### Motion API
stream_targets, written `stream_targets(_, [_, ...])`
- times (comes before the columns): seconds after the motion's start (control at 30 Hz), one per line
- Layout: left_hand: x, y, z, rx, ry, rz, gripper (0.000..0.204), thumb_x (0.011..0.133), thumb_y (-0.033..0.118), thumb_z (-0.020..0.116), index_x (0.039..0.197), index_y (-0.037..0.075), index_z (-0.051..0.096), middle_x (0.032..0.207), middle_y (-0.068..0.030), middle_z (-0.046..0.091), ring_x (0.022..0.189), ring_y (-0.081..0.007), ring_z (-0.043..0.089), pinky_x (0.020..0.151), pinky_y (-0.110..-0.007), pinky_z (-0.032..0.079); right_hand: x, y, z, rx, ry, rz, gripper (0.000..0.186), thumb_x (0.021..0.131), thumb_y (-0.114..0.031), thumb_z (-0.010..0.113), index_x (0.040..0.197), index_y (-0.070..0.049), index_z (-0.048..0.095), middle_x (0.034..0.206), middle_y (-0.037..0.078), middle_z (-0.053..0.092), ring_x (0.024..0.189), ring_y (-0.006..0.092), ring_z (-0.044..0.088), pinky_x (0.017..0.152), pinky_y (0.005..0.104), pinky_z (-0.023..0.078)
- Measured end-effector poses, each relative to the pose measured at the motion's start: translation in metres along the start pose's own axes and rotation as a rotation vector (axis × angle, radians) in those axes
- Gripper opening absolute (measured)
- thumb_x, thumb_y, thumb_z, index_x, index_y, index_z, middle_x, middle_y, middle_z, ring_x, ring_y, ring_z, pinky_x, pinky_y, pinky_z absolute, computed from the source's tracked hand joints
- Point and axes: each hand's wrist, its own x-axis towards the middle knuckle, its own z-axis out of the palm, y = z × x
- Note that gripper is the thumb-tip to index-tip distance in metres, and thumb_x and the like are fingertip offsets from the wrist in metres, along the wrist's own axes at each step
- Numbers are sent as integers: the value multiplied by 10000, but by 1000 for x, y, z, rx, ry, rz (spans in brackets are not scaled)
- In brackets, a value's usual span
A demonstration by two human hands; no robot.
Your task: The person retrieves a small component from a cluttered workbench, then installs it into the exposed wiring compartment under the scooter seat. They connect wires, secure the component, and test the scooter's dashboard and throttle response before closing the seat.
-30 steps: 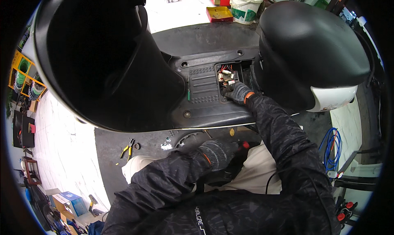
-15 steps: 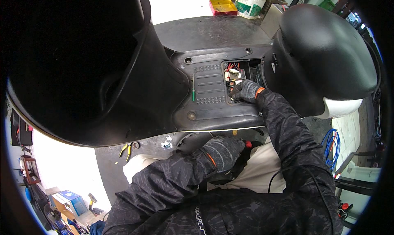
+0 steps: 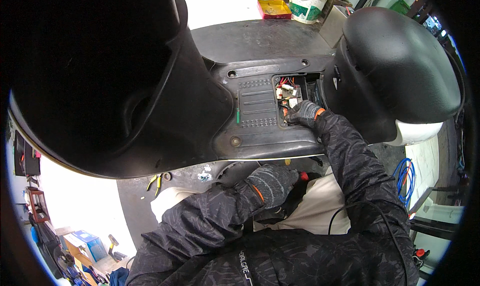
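Note:
My right hand (image 3: 304,113), in a grey knit glove, reaches into the open floorboard compartment (image 3: 295,79) of a black scooter (image 3: 185,101); its fingers are pinched among wires (image 3: 286,80) and white connectors (image 3: 288,87), and what they hold is hidden. A green-handled screwdriver (image 3: 238,114) lies on the floorboard to the left of the opening. Low in the view, my left hand (image 3: 271,185), also gloved, is closed at a red object (image 3: 303,176), apparently gripping it, below the scooter's near edge.
The seat (image 3: 397,61) rises at the right. Beyond the scooter stand a white bucket (image 3: 307,5) and a red-yellow tray (image 3: 274,8). Pliers (image 3: 152,183) and a tape roll (image 3: 166,177) lie on the dark mat, a coiled blue hose (image 3: 406,178) at right, boxes (image 3: 87,248) lower left.
The view has shifted, so the scooter sits further right in it. My right hand stays in the compartment, its fingers slightly moved; my left hand still stays low by the red object.

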Motion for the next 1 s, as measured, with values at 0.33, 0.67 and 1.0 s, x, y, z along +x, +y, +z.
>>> stream_targets(0.33, [-7,3,1,-52,28,-2,319,928,218,589,1198,79,687,1070,-209,726,1009,-404,699,864,-515,554,2,-9,-3,181,-80,452,337,946,-382,681,1005,-59,757,844,180,713,749,306,656,775,400,522])
stream_targets(0.67, [-8,5,3,68,-13,-19,340,891,179,610,1198,50,677,1100,-194,724,1013,-391,703,870,-506,562,21,40,29,95,-28,97,235,922,-275,688,1083,-117,755,1023,86,739,913,285,689,857,384,541])
stream_targets(1.0, [-7,19,-15,106,-79,-66,304,914,221,600,1161,76,702,1105,-189,716,1018,-395,695,872,-513,558,9,-21,-3,30,-123,318,292,918,-335,698,1057,-89,770,982,147,742,946,308,697,888,380,543])
